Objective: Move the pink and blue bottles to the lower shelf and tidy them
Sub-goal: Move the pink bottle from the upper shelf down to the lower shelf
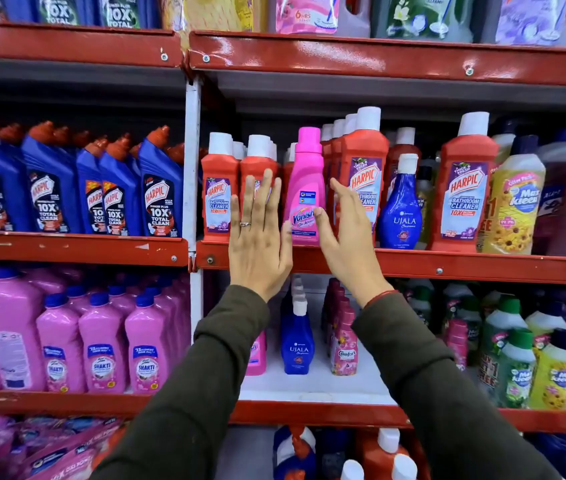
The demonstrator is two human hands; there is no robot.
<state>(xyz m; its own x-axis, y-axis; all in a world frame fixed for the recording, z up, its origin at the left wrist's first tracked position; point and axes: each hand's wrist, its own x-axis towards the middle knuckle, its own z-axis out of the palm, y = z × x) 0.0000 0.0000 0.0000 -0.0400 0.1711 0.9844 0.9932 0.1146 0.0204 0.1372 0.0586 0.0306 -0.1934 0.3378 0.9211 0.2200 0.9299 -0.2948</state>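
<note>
A pink Vanish bottle [305, 188] stands upright at the front of the middle shelf [447, 266], between red Harpic bottles. My left hand [259, 240] is flat and open just left of it, fingers spread upward. My right hand [347, 233] is open on its right side, thumb touching or nearly touching the label. A blue Ujala bottle [402, 206] stands further right on the same shelf. On the lower shelf [309, 386] stand another blue Ujala bottle [297, 344], a pink bottle [257, 355] partly hidden by my left sleeve, and a row of Comfort bottles [343, 344].
Red Harpic bathroom cleaners [465, 192] crowd the middle shelf on both sides. Blue Harpic bottles [160, 188] fill the left bay, pink Shakti bottles [101, 344] sit below them. Max Kleen bottles [516, 358] stand at lower right. A white upright post [191, 161] divides the bays.
</note>
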